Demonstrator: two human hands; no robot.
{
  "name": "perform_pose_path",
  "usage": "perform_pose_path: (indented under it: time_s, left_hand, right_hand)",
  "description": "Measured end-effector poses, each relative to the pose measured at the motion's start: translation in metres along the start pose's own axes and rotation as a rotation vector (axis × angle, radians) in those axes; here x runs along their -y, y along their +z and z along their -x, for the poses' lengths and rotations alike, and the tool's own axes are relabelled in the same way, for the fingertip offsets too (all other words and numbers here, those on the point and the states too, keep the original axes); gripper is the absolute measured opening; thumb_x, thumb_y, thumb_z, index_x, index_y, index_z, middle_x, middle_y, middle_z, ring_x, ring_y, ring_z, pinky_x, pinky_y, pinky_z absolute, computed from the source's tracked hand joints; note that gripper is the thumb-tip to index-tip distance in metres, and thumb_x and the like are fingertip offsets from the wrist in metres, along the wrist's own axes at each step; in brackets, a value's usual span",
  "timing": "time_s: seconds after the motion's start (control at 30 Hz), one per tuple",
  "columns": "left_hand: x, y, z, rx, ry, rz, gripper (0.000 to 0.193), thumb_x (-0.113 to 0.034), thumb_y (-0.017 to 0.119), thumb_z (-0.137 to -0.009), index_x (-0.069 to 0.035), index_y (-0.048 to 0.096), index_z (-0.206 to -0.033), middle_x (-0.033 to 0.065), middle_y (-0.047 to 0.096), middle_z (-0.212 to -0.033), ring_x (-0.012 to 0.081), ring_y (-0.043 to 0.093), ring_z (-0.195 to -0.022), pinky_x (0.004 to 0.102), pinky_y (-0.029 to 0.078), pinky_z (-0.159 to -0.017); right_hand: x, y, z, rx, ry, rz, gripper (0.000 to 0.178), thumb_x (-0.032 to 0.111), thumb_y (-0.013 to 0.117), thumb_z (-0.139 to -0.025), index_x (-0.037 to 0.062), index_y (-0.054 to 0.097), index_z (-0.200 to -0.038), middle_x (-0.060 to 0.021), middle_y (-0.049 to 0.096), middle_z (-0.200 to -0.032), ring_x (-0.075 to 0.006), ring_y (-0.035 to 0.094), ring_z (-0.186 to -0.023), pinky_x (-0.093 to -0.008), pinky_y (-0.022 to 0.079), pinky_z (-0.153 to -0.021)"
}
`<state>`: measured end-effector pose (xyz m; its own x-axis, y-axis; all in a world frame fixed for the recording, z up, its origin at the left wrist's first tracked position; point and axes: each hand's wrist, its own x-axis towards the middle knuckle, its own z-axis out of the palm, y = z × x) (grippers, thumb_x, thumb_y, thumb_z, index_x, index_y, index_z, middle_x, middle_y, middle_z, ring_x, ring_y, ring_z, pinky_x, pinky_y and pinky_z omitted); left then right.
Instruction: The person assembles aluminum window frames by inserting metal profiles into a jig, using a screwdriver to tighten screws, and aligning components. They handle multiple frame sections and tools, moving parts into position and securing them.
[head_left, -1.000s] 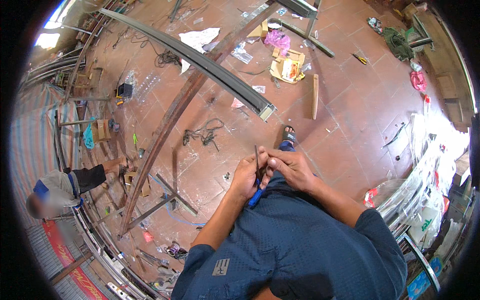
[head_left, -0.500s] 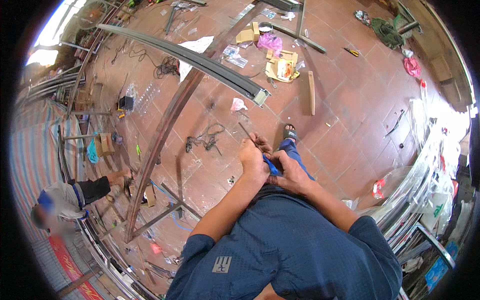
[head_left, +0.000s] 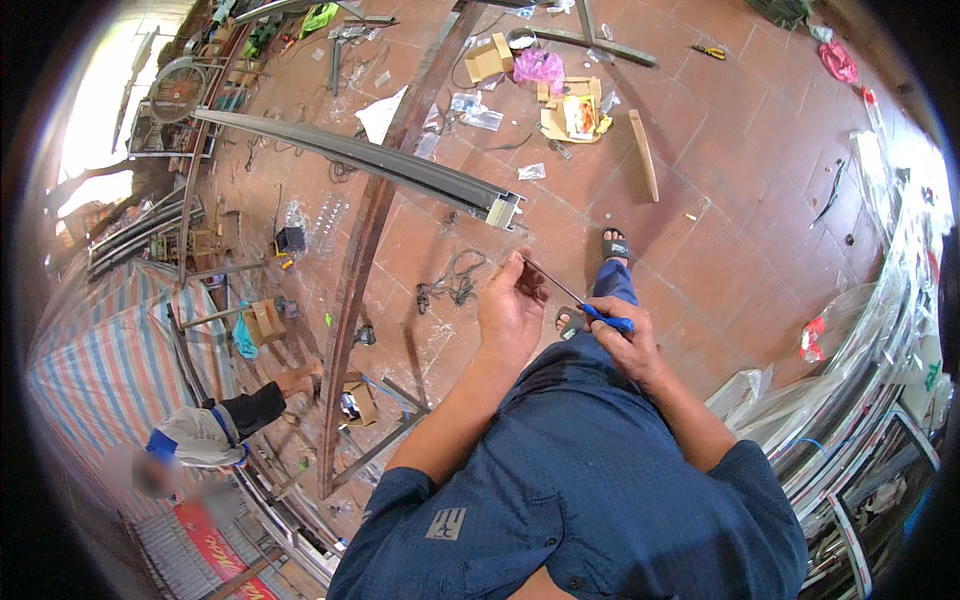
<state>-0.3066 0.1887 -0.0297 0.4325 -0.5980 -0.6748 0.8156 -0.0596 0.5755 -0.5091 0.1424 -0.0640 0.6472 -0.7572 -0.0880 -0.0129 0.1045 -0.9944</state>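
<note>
A long curved dark metal rail lies across the red tiled floor (a second person crouches at far left). The right hand grips a blue-handled screwdriver, fingers wrapped round the handle; the left hand pinches its thin shaft's tip, fingers narrowed

A dark blue shirt with rolled-up sleeves and a small grey chest emblem, blue trousers, and a dark open sandal mid-frame.
</note>
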Motion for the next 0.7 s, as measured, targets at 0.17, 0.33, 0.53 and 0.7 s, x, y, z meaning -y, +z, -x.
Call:
perform_pose_path:
  time_s: [0.17, 0.33, 0.53, 0.7]
  left_hand:
    - [-0.008, -0.005, -0.019, 0.062, -0.037, 0.119, 0.019, -0.022, 0.058, -0.106, -0.010, 0.067, -0.117, 0.0037, 0.072, -0.105, 0.0196, 0.069, -0.096, 0.0357, 0.055, -0.079]
    - [-0.008, 0.006, -0.015, 0.019, -0.024, 0.076, 0.021, -0.025, 0.058, -0.106, -0.011, 0.069, -0.118, 0.0050, 0.074, -0.113, 0.0205, 0.069, -0.098, 0.0348, 0.056, -0.081]
    - [-0.009, -0.013, -0.027, 0.121, -0.107, 0.126, 0.022, -0.027, 0.058, -0.106, -0.012, 0.069, -0.118, 0.0038, 0.074, -0.112, 0.0192, 0.069, -0.099, 0.0337, 0.057, -0.079]
    - [-0.006, -0.001, -0.028, 0.144, -0.062, 0.183, 0.022, -0.027, 0.060, -0.105, -0.013, 0.069, -0.118, 0.0030, 0.073, -0.110, 0.0182, 0.070, -0.098, 0.0321, 0.056, -0.076]
  right_hand:
    - [-0.002, 0.001, -0.006, -0.098, -0.111, 0.175, 0.015, 0.012, 0.073, -0.093, -0.0015, 0.071, -0.100, -0.0158, 0.069, -0.082, -0.0285, 0.068, -0.073, -0.0372, 0.052, -0.068]
    - [-0.002, 0.004, -0.013, -0.140, -0.136, 0.177, 0.015, 0.013, 0.073, -0.094, -0.0006, 0.072, -0.100, -0.0165, 0.068, -0.082, -0.0313, 0.067, -0.073, -0.0390, 0.051, -0.065]
    - [0.001, 0.001, -0.021, -0.043, -0.058, 0.219, 0.018, 0.014, 0.071, -0.097, -0.0021, 0.073, -0.105, -0.0114, 0.070, -0.083, -0.0218, 0.065, -0.074, -0.0333, 0.051, -0.069]
    - [-0.008, 0.016, -0.019, -0.096, 0.302, -0.317, 0.022, 0.019, 0.072, -0.097, 0.0006, 0.073, -0.108, -0.0087, 0.065, -0.077, -0.0148, 0.060, -0.069, -0.0310, 0.048, -0.062]
